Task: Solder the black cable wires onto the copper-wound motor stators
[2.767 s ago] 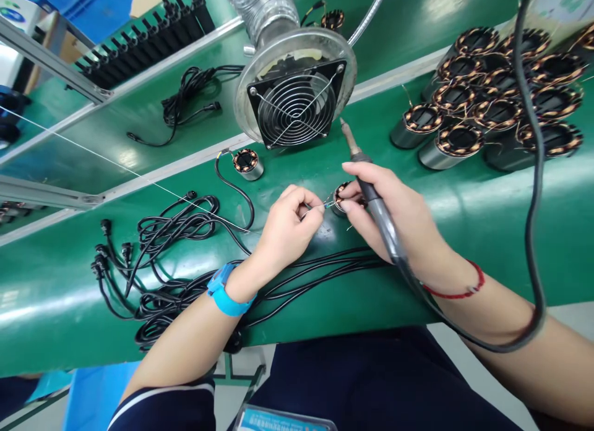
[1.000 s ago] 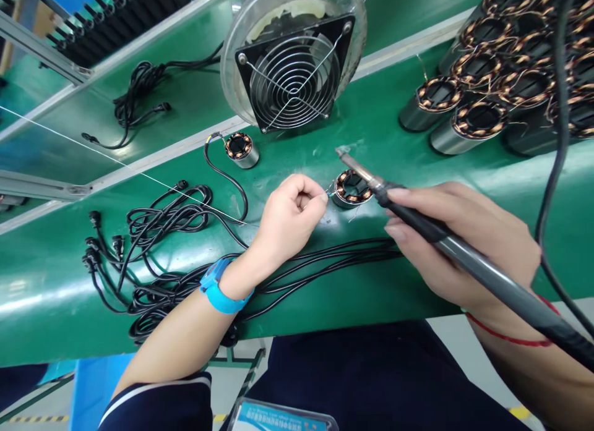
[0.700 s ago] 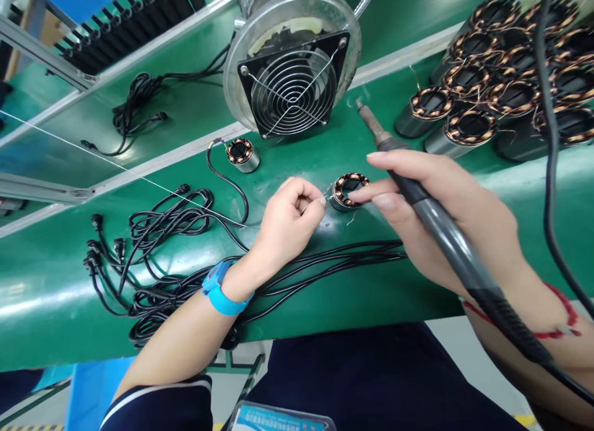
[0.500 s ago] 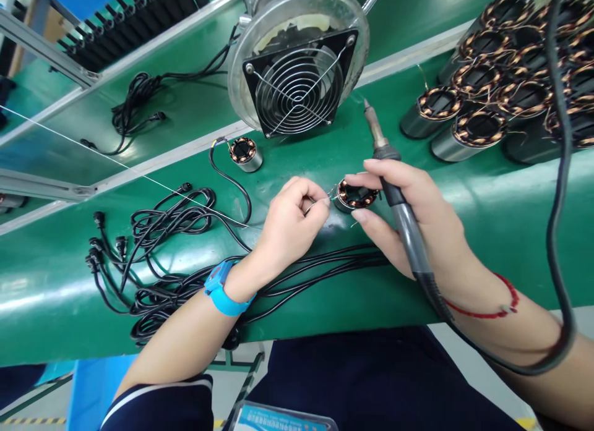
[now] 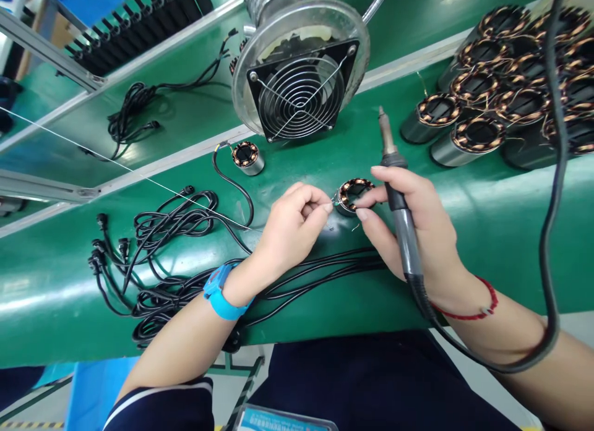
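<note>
A motor stator (image 5: 349, 188) with copper windings stands upright on the green bench between my hands. My left hand (image 5: 297, 224) is closed in a pinch on thin wire ends (image 5: 335, 200) at the stator's left rim. A soldering iron (image 5: 403, 224) rests in my right hand (image 5: 424, 227), its tip pointing up and away from the stator. The thumb and index finger of that hand reach to the stator's right side; whether they grip it I cannot tell. A short loose wire (image 5: 356, 227) shows just below the stator.
A round fume extractor fan (image 5: 299, 103) hangs behind the stator. Another stator (image 5: 248, 157) with a cable attached stands at back left. Black cables (image 5: 176, 214) lie coiled on the left. Several stators (image 5: 468, 137) crowd the back right. The iron's cord (image 5: 554, 233) loops down the right side.
The soldering iron has turned more upright, its tip shifting right. My right index finger has come down from the stator's top toward its front rim. My left hand stays at the wires.
</note>
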Demonstrator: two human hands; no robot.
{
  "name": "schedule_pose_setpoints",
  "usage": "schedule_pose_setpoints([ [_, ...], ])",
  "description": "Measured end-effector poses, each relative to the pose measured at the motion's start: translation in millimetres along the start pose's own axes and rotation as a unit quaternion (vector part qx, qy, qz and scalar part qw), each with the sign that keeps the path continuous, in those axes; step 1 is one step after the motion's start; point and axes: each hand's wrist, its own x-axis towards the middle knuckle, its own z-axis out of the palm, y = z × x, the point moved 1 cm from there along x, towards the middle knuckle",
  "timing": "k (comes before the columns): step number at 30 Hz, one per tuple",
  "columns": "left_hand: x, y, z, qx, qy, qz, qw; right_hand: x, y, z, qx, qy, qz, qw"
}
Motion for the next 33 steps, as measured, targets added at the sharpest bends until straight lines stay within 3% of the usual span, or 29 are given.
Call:
schedule_pose_setpoints([
  [5,3.5,5.7,-0.9,-0.157,-0.078,-0.185,0.967,-0.5,0.1,4.5,-0.030,-0.025,-0.020,0.999],
  [8,2.5,6.2,0.5,-0.188,-0.079,-0.209,0.956,0.2,-2.6,6.8,-0.026,-0.028,-0.029,0.999],
  [10,0.2,4.6,1.3,-0.170,-0.063,-0.160,0.970,0.9,-4.8,7.4,-0.013,-0.024,-0.029,0.999],
  [13,-4.6,1.6,1.7,-0.057,0.000,0.038,0.998,0.9,-6.3,7.4,0.023,-0.017,-0.018,0.999],
  [16,-10.0,-1.4,3.1,0.109,0.053,0.239,0.963,0.0,-5.5,6.8,0.051,-0.006,-0.017,0.999],
  [19,-13.3,-4.2,4.2,0.214,0.060,0.337,0.915,-0.2,-4.6,6.0,0.067,0.005,-0.015,0.998],
  [22,-14.1,-5.2,3.8,0.246,0.034,0.356,0.901,0.9,-4.8,5.7,0.072,0.015,-0.012,0.997],
  [27,-12.9,-2.8,1.7,0.242,0.039,0.340,0.908,3.5,-2.6,5.2,0.091,-0.003,-0.012,0.996],
  [33,-7.6,-1.9,-1.0,0.168,0.046,0.242,0.954,5.9,8.4,-8.3,0.094,-0.119,-0.054,0.987],
])
